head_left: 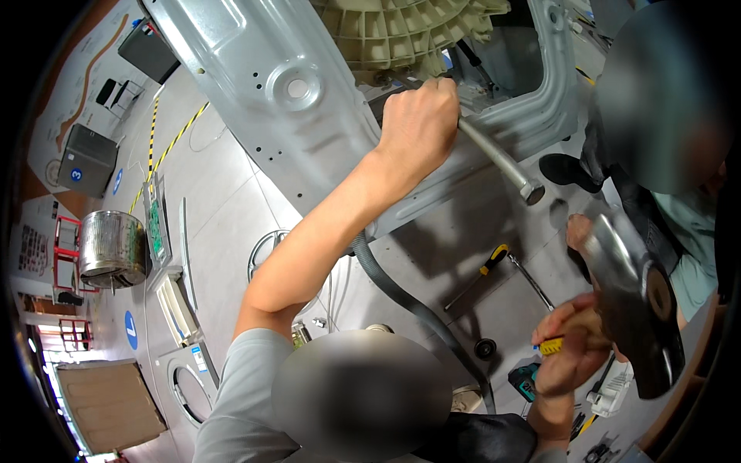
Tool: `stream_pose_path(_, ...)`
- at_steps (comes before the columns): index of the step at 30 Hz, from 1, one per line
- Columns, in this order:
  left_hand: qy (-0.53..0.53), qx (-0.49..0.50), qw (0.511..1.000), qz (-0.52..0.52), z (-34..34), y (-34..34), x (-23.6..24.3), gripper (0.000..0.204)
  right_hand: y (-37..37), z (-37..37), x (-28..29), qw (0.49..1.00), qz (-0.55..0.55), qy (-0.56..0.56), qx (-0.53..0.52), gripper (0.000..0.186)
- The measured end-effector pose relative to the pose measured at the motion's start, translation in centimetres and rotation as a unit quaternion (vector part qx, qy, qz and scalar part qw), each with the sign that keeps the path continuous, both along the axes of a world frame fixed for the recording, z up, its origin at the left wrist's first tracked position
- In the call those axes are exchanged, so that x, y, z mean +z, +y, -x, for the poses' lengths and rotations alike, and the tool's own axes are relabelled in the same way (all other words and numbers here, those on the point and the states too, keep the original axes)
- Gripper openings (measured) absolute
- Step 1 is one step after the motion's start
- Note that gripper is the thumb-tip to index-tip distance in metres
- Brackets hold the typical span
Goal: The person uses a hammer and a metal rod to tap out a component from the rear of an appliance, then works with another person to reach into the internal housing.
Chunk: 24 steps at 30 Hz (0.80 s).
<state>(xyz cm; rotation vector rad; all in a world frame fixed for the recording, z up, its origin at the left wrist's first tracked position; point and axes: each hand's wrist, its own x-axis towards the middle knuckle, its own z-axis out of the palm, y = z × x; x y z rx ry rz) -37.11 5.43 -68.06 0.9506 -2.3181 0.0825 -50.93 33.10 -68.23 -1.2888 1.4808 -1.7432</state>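
1. Grey pressed-metal cabinet (pixel 224 54) takes up the far middle; cream plastic tub (pixel 401 38) shows in its opening.
2. Progress, my read: partway. A metal drum (pixel 114 245) stands apart on the left, and a pale front panel (pixel 182 361) with a round cutout lies near left, both off the cabinet. Tub not out yet. Rod work looks unfinished, since both hands are loaded.
3. Left hand (pixel 421 116): fist wrapped tight round a steel rod (pixel 494 154), at the cabinet's opening, just near of the tub. Rod slants right and near, hex-headed end free. Its far end is hidden by the fist; can't tell what it bears on.
4. Right hand (pixel 567 359): fingers closed round the handle of a hammer (pixel 633 309), near right. Hammer head is apart from the rod's hex end.
5. Materials: cabinet is smooth, satin, with stamped ridges, small holes and one big dished hole. Tub is moulded, matte, gridded with ribs, curved edge. Rod is round, dull grey. Hammer head is dark, worn, shiny in patches, blocky.
6. Grey corrugated hose (pixel 401 297) curves from the cabinet's near edge to near right.
7. Floor, right of the hose: yellow-and-black screwdriver (pixel 494 261), slim chrome tool (pixel 532 284), black ring (pixel 485 349), teal power tool (pixel 525 380).
8. Co-worker's hand (pixel 577 231) is just beyond the hammer, on the right.
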Motion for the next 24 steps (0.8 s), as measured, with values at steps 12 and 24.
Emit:
stream_pose_path(12, 0.182, -0.148, 0.965, -0.119, -5.5, 13.7, 2.9, 0.022, 3.8, 3.4, -1.8, 0.998, -0.028, -0.014, -0.056, 0.027)
stream_pose_path(24, 0.161, -0.282, 0.87, -0.37, -10.0, 21.9, 5.4, 0.014, 4.3, 2.5, -4.4, 0.97, -0.067, 0.032, 0.233, 0.037)
